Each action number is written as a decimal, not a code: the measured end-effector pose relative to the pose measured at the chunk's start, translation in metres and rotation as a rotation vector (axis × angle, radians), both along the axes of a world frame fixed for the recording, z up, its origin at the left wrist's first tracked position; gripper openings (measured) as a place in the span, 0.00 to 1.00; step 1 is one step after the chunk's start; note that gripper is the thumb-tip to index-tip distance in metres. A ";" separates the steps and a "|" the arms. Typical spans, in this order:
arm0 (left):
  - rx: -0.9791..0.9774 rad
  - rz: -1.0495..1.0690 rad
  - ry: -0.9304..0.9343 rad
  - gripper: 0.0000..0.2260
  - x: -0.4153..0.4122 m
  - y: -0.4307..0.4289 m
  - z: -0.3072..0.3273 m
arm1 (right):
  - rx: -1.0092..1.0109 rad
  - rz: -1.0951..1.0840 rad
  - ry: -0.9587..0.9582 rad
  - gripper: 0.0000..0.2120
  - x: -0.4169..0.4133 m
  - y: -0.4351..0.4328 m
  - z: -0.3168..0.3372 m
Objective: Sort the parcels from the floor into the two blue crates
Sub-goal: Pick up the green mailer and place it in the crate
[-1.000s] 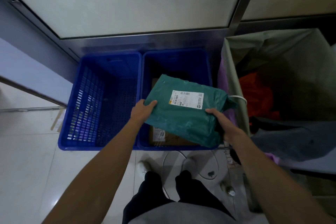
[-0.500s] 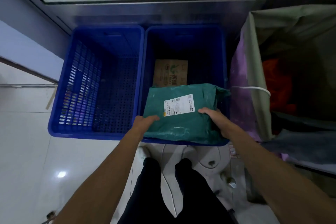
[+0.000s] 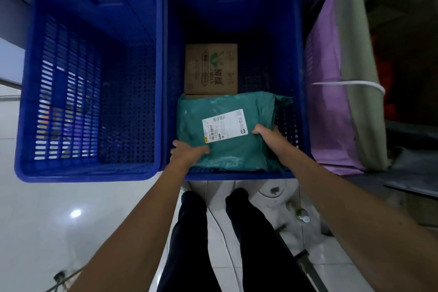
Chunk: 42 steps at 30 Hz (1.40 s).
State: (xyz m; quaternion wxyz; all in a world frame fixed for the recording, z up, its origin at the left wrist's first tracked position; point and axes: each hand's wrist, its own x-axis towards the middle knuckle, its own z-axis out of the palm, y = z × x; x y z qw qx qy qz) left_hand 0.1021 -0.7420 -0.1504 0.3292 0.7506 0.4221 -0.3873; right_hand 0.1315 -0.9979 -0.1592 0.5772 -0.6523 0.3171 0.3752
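Fingers curled, left hand (image 3: 187, 153) and right hand (image 3: 267, 135) gripped the green parcel (image 3: 237, 152) in the right crate (image 3: 237, 176), cardboard box (image 3: 211, 69) beyond the fingertips.

The near end of the cardboard box (image 3: 211, 69) is covered by the green parcel (image 3: 227, 149). The print on the white label (image 3: 225, 125) cannot be read. The fingers of the left hand (image 3: 187, 153) and right hand (image 3: 267, 136) are hidden beneath the parcel's edges.

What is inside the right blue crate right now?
A cardboard box lies at the far end. A green parcel, held by the left hand and right hand, covers the near half; whatever lies under it is hidden.
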 end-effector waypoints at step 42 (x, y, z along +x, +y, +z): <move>-0.221 -0.149 -0.144 0.13 -0.034 0.005 0.179 | -0.359 0.824 0.001 0.13 -0.070 0.055 0.143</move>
